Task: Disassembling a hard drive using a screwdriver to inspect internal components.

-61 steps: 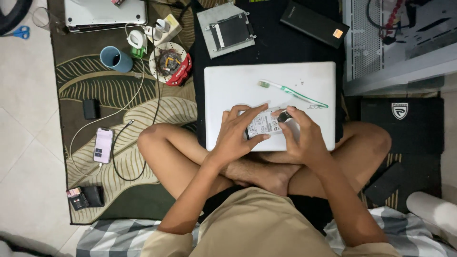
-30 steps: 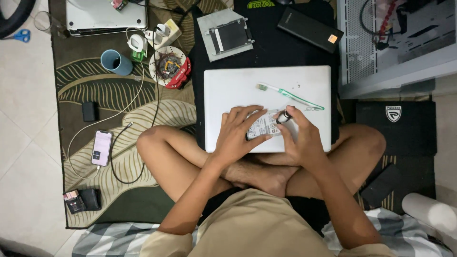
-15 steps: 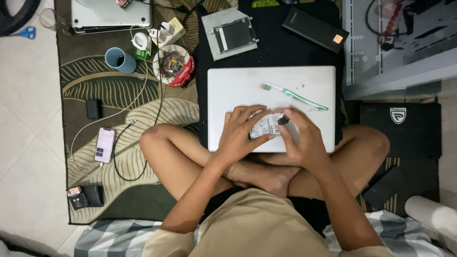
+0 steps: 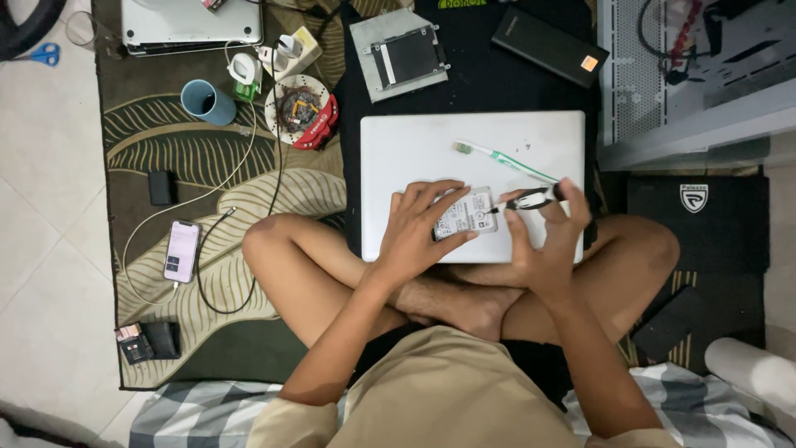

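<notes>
The left hand (image 4: 419,232) lies flat with fingers spread on a small silver hard drive (image 4: 469,214), pinning it down on the closed white laptop (image 4: 414,149) that rests across the person's crossed legs. Just to the right of that hand, the right hand (image 4: 547,241) is closed around a black-handled screwdriver (image 4: 531,199), held nearly level with its tip pointing left at the near edge of the drive. Just beyond the right hand's fingertips, a green and white toothbrush (image 4: 502,159) lies slantwise on the laptop lid.

Farther out past both hands, on the dark mat, sit a metal drive caddy (image 4: 404,54) and a flat black box (image 4: 549,46). Off to the left of the left hand, on the leaf-patterned rug (image 4: 157,141), stand a blue mug (image 4: 207,102) and a round dish of small parts (image 4: 300,110), and nearer the knee lies a phone (image 4: 182,250) with a cable plugged in.
</notes>
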